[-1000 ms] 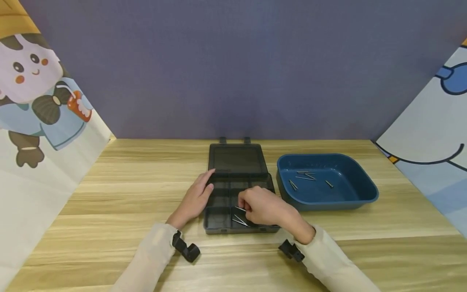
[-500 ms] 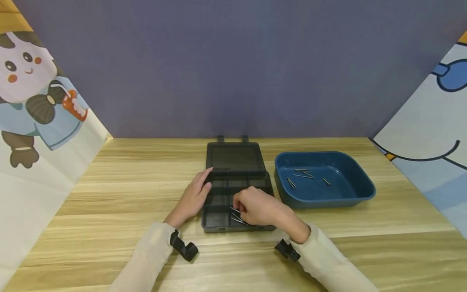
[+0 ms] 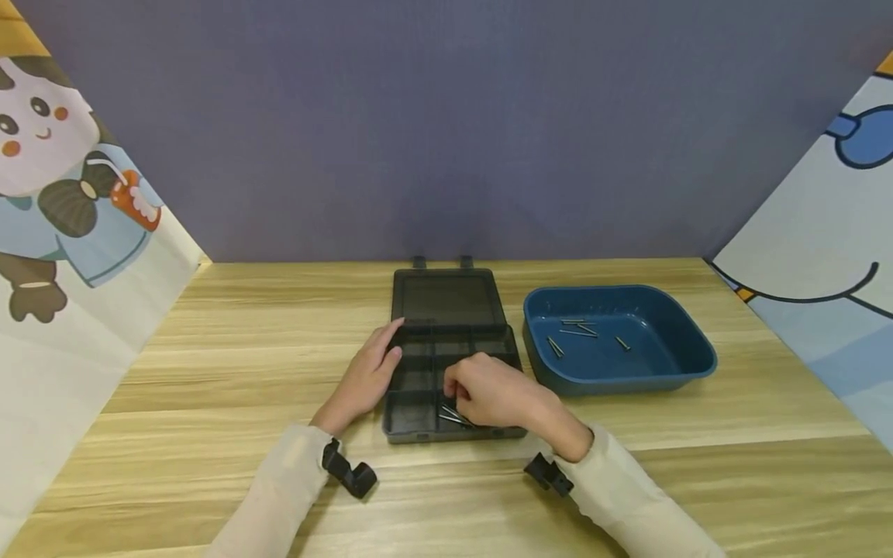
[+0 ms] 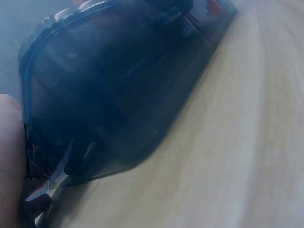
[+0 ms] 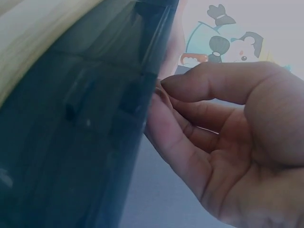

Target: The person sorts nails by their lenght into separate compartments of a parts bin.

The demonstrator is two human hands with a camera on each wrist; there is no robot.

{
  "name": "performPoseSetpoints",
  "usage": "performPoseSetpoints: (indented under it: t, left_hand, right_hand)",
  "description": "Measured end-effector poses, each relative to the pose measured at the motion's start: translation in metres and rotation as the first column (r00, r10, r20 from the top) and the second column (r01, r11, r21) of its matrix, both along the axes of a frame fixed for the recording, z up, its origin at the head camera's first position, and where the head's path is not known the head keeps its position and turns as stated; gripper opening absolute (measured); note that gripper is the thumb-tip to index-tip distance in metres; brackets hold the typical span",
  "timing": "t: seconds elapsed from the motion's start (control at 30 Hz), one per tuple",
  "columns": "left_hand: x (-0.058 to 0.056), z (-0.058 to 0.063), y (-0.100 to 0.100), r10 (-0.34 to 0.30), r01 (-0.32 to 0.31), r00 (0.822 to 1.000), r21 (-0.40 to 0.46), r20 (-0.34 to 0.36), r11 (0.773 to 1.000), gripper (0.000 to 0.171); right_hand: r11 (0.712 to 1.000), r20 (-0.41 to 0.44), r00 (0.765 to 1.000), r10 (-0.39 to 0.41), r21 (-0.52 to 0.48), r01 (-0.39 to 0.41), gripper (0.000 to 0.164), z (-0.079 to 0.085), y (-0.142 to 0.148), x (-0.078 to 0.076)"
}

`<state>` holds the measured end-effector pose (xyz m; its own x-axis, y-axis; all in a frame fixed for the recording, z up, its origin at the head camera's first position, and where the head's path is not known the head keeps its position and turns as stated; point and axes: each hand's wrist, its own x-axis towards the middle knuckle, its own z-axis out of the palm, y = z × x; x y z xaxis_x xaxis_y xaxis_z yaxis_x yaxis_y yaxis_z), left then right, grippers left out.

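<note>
Wears two pale sleeves [image 3: 272, 488], nearest of all, in front of the dark box [image 3: 453, 436]. Has a small black camera [image 3: 350, 471] at each wrist, one to the front left of the box and one to the front right. Lays the left hand [image 3: 363, 378] along the left side of the box, touching the edge, with fingers mostly straight. Dips the right hand [image 3: 491, 390] over the front right part of the box, with fingers bent in and the thumb tip close to the finger tips. Cannot tell whether pinching a bit of metal there. Has thin metal pins [image 3: 455, 418] lying in the front right compartment of the box, just under the bent fingers. Rests the box on a stripy wooden table [image 3: 230, 349]. Shows a blue tray [image 3: 614, 385] just to the right of the box, with loose pins [image 3: 579, 334] on the side nearer the box and a short screw [image 3: 623, 343] a bit farther from the box. Shows the lid [image 3: 448, 298] lying open and flat behind the box, with two dark clips [image 3: 466, 263] sticking out at the far end. Shows a plain purple-gray wall [image 3: 453, 139] behind the box, a cartoon child [image 3: 56, 170] far to the left of the box, and another cartoon [image 3: 868, 139] with blue parts far to the right.
</note>
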<state>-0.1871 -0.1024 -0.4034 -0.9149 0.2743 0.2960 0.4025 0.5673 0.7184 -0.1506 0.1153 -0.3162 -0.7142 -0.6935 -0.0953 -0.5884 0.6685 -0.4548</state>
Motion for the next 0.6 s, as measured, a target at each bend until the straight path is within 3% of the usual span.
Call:
performPoseSetpoints:
  t: [0.33, 0.6]
  left_hand:
    - [0.0, -0.002, 0.001, -0.004, 0.004, 1.0, -0.002, 0.007, 1.0, 0.047]
    - [0.002, 0.002, 0.001, -0.001, 0.001, 1.0, -0.001, -0.005, 1.0, 0.047]
  right_hand:
    - [1.0, -0.026, 1.0, -0.006, 0.03, 0.007, 0.017, 0.005, 0.002, -0.003]
    - [0.999, -0.052, 0.998, -0.021, 0.045, 0.023, 0.021, 0.02, 0.008, -0.006]
